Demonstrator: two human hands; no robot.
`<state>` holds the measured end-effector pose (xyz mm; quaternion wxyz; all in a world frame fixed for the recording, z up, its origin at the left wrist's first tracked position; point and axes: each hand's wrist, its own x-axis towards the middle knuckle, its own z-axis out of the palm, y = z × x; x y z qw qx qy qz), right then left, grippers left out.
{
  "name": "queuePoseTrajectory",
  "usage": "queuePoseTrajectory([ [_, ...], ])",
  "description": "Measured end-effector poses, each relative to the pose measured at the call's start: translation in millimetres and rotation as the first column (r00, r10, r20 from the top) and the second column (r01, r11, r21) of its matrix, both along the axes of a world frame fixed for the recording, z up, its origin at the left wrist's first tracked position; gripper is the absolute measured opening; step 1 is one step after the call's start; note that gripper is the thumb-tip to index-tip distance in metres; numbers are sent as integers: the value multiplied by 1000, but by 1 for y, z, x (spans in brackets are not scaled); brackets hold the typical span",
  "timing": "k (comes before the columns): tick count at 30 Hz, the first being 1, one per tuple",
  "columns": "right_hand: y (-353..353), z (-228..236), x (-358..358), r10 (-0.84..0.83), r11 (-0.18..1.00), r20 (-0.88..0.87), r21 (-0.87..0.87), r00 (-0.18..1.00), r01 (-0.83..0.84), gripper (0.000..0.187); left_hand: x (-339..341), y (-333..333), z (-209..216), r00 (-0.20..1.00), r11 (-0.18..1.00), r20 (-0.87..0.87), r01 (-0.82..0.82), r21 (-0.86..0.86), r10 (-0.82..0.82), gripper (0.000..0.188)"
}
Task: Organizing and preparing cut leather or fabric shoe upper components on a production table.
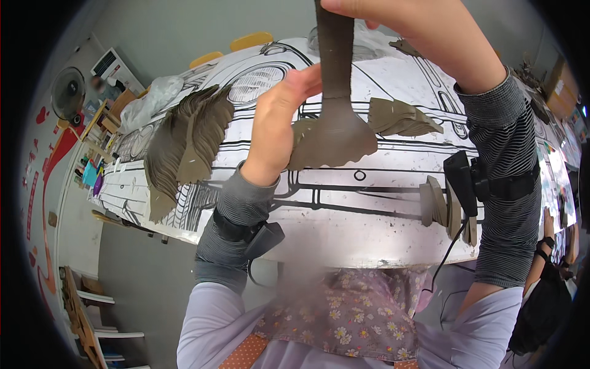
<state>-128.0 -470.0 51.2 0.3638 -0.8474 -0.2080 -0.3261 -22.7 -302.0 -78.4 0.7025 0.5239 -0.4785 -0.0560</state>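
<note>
Your right hand (402, 21) has the brown piece (338, 130) by its top end, thumb in front, wide end hanging over the table (362, 243). Left hand (276, 123) is right at its side, can't tell if it's gripping. Prob light, soft n bendy, could tear or dent imo, so hold the band gently n support the flare, not its thin rim. Looks dull dark brown, long straight band, smoother fan w/ a wavy edge

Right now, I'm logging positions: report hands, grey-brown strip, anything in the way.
Right hand gripping top of grey-brown strip; left hand at its edge. Scalloped end lowermost in view. Stacked pieces close alongside.
</note>
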Motion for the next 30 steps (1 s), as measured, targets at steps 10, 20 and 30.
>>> queuePoseTrajectory([
  [10,-7,2,-1,-10,996,-39,83,999,13,21,8,2,1,997,997,43,-68,-39,70,57],
  [20,-1,-3,-14,-201,978,-100,32,974,205,21,-6,6,8,996,989,38,-88,116,84,20],
  [30,-27,-110,-171,-424,899,-256,-233,869,370,35,45,174,-21,945,923,91,-327,204,315,25],
])
